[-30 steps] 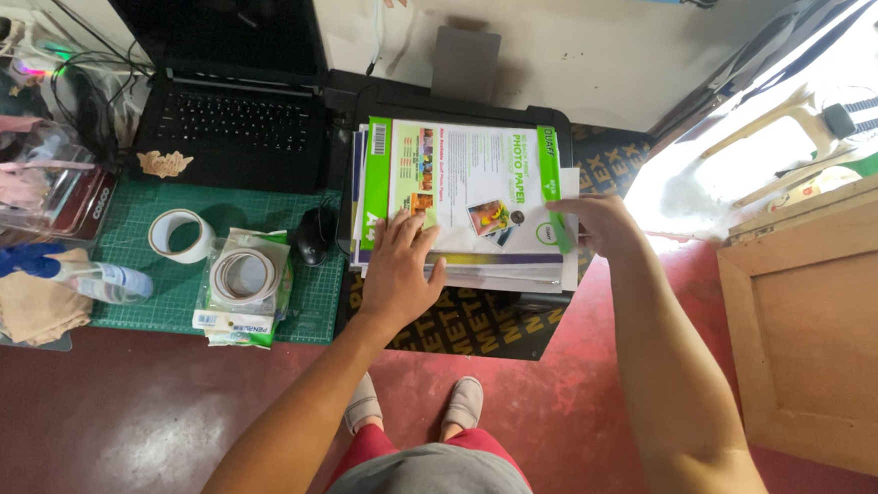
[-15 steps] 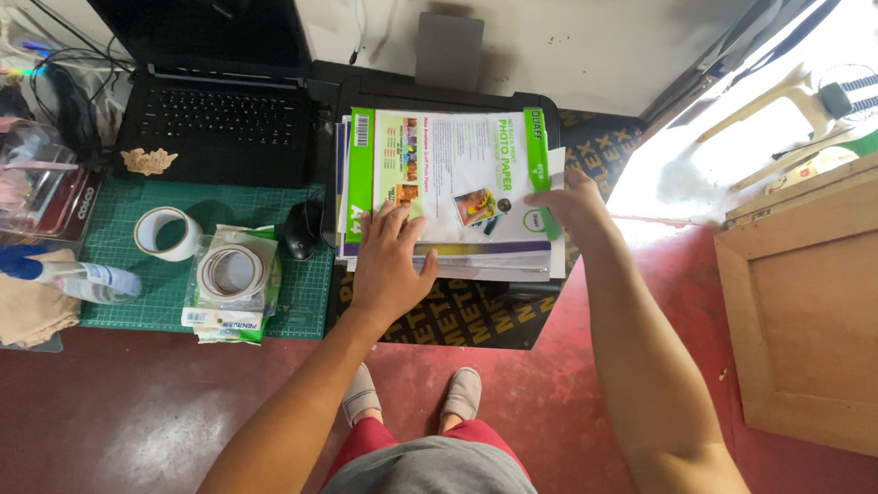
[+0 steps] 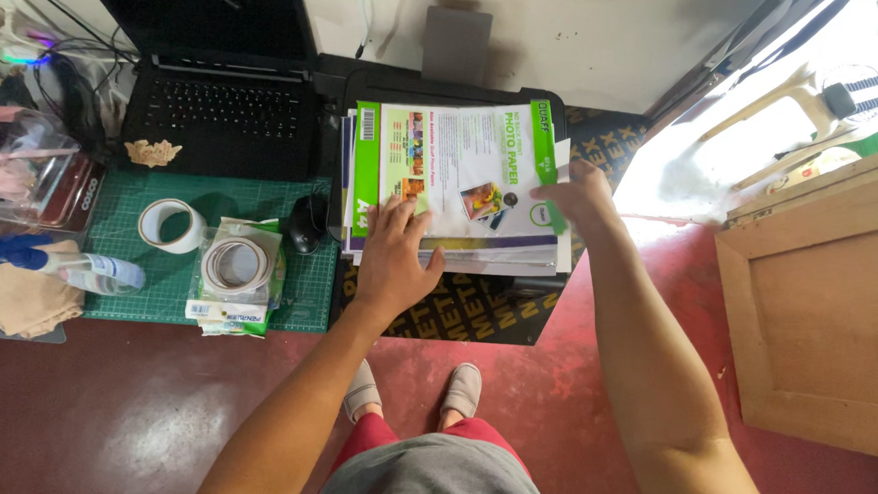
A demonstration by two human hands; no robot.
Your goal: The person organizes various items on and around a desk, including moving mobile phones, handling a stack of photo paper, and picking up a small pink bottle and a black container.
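A green-and-white pack of paper (image 3: 458,168) lies on top of a stack of sheets (image 3: 479,254), which rests on a black printer (image 3: 448,82). My left hand (image 3: 396,252) lies flat with spread fingers on the near left part of the pack. My right hand (image 3: 579,194) pinches the pack's right edge between thumb and fingers. Both forearms reach in from below.
A black laptop (image 3: 221,115) stands to the left, with a green cutting mat (image 3: 209,245) in front of it carrying a tape roll (image 3: 171,225), a packed tape roll (image 3: 238,267) and a black mouse (image 3: 307,225). A wooden panel (image 3: 825,327) leans at right. My feet stand on the red floor (image 3: 100,410).
My left hand has stayed on the pack's near left part. My right hand stays on the right edge. The view has shifted slightly.
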